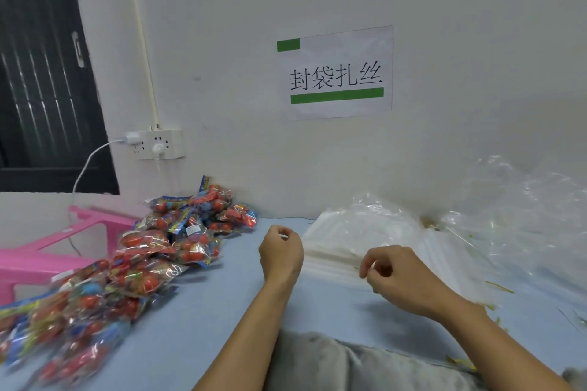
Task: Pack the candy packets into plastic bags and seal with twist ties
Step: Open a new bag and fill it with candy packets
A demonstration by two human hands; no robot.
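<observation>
A heap of candy packets (158, 251) with red and blue balls lies on the left of the light blue table (228, 311). A flat stack of clear plastic bags (346, 241) lies by the wall, behind my hands. My left hand (281, 252) is raised over the table with its fingers curled, pinching a thin pale strip (285, 235) at its fingertips. My right hand (398, 278) hovers at the stack's near edge, thumb and forefinger pinching what looks like a thin greenish twist tie (357, 268). More twist ties (499, 286) lie scattered at the right.
Crumpled clear plastic (524, 219) piles up at the right against the wall. A pink plastic stool (47, 251) stands left of the table. A wall socket (158, 143) with a white cable sits above the packets. My grey-clothed lap (365, 368) is at the bottom.
</observation>
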